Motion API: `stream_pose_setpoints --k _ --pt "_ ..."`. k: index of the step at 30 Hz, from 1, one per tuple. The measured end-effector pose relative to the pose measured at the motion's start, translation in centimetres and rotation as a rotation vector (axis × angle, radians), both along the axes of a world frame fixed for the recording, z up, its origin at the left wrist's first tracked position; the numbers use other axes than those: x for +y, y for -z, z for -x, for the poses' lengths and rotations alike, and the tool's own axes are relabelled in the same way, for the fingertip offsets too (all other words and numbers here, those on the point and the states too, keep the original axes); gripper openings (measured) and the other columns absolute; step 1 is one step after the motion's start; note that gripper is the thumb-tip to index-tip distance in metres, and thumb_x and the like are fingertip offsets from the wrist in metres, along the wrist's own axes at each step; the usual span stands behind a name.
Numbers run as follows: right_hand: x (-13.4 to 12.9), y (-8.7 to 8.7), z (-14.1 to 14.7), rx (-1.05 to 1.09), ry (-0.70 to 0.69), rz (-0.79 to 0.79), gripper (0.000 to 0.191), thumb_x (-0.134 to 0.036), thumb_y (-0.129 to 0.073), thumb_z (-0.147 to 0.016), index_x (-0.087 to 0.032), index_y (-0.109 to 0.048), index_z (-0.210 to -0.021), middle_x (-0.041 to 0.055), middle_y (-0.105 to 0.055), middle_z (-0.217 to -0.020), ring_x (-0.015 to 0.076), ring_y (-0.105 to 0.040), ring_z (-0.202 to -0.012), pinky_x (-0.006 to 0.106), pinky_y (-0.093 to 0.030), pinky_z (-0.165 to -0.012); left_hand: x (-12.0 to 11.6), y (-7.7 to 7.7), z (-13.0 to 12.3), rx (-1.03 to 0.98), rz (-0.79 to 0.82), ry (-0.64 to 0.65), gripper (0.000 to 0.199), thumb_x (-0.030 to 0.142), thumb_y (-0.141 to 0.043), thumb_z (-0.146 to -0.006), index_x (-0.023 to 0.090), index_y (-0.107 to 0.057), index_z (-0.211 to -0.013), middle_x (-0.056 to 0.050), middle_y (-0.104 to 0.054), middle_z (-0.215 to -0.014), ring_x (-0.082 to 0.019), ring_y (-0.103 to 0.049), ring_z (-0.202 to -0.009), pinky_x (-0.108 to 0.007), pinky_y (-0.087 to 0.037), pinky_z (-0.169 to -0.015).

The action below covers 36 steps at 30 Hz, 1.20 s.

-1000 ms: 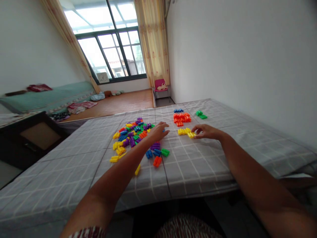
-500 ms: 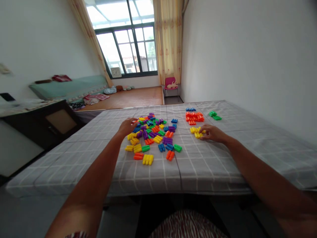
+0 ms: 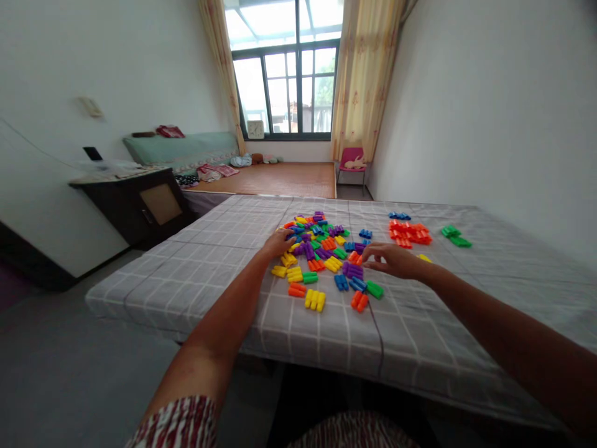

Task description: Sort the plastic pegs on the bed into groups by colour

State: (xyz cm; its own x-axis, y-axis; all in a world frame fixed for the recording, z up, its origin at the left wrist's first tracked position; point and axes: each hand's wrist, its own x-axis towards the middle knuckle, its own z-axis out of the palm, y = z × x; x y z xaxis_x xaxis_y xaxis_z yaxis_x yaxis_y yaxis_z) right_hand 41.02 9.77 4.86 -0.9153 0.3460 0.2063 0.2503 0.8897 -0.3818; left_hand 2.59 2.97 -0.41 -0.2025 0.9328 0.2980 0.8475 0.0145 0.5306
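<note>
Taking the mixed heap of plastic tube blocks (image 3: 329,243) as the middle of a dial, with the window (image 3: 289,87) close to twelve, my left hand (image 3: 280,242) rests at nine, fingers bent over the heap's edge among blue and yellow pieces; whether they grip one I cannot tell. My right hand (image 3: 390,260) is at three, thumb and fingers curved with a narrow gap between them, right by an orange block (image 3: 355,258) and a purple block (image 3: 353,271) — I can't make out whether the fingertips touch either. At six, nearest me, a yellow block (image 3: 315,300) lies flat; at seven there is an orange pair of tubes (image 3: 297,290), and near four a green block (image 3: 374,289). Farther out past my right hand, the colours lie in separate groups: a blue row (image 3: 400,216) toward two, an orange cluster (image 3: 410,233) just below it, and green blocks (image 3: 456,236) at three — well apart from the heap. A bit of yellow (image 3: 423,257) shows behind my right wrist, mostly hidden. Everything lies on a grey checked cloth (image 3: 186,261). Near one, beyond the table, stands a pink chair (image 3: 351,155).
</note>
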Motion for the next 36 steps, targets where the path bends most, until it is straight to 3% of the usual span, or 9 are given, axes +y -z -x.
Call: stream_pose_setpoints --k 7,12,18,26,31,36 --pt "0.6 1.8 7.0 0.003 0.011 -0.073 0.018 -0.026 -0.055 -0.085 -0.018 -0.069 -0.092 0.0051 -0.069 -0.082 0.0151 -0.06 -0.069 0.026 -0.041 -0.065 -0.9 1.4 0.1 -0.431 -0.132 0.096 0.046 0.034 -0.07 -0.07 0.015 -0.065 -0.112 -0.008 -0.069 -0.106 -0.019 -0.064 -0.083 -0.035 -0.054 -0.076" --pt "0.3 2.5 10.4 0.047 0.036 -0.066 0.014 -0.018 -0.057 -0.082 -0.018 -0.07 -0.088 0.0035 -0.07 -0.082 0.0144 -0.061 -0.07 0.024 -0.041 -0.066 -1.4 1.0 0.3 -0.524 -0.188 0.175 0.044 0.032 -0.074 -0.063 0.015 -0.064 -0.102 -0.006 -0.069 -0.099 -0.019 -0.064 -0.085 -0.037 -0.053 -0.08" --pt "1.0 3.8 12.2 0.151 0.11 -0.044 0.017 -0.014 -0.058 -0.08 -0.018 -0.069 -0.092 0.0045 -0.071 -0.091 0.016 -0.064 -0.082 0.025 -0.045 -0.074 -1.3 1.2 0.2 -0.47 -0.142 0.178 0.039 0.032 -0.066 -0.071 0.014 -0.063 -0.106 -0.005 -0.067 -0.09 -0.017 -0.063 -0.082 -0.033 -0.052 -0.077" --pt "3.5 5.0 11.2 0.253 0.333 -0.004 0.023 -0.014 -0.054 -0.083 -0.019 -0.068 -0.1 0.0045 -0.072 -0.099 0.0159 -0.065 -0.082 0.028 -0.048 -0.079 -1.7 1.4 1.0 -0.219 -0.115 -0.129 0.041 0.023 -0.05 -0.084 0.017 -0.059 -0.124 -0.006 -0.068 -0.095 -0.011 -0.06 -0.06 -0.026 -0.05 -0.065" --pt "4.8 5.3 10.8 0.127 0.289 -0.122 0.026 -0.023 -0.055 -0.089 -0.019 -0.068 -0.111 0.0083 -0.071 -0.112 0.0219 -0.063 -0.102 0.038 -0.042 -0.097 -1.9 0.7 0.5 -0.106 -0.007 -0.157 0.037 0.034 -0.049 -0.088 0.018 -0.065 -0.117 -0.003 -0.07 -0.077 -0.014 -0.062 -0.061 -0.024 -0.046 -0.062" --pt "4.6 5.2 10.9 0.08 0.185 -0.152 0.026 -0.028 -0.061 -0.086 -0.022 -0.069 -0.11 0.0083 -0.071 -0.11 0.023 -0.061 -0.107 0.039 -0.039 -0.1 -2.0 0.3 0.1 -0.021 -0.012 -0.182 0.037 0.036 -0.046 -0.089 0.021 -0.068 -0.114 -0.002 -0.072 -0.077 -0.016 -0.064 -0.07 -0.024 -0.045 -0.064"
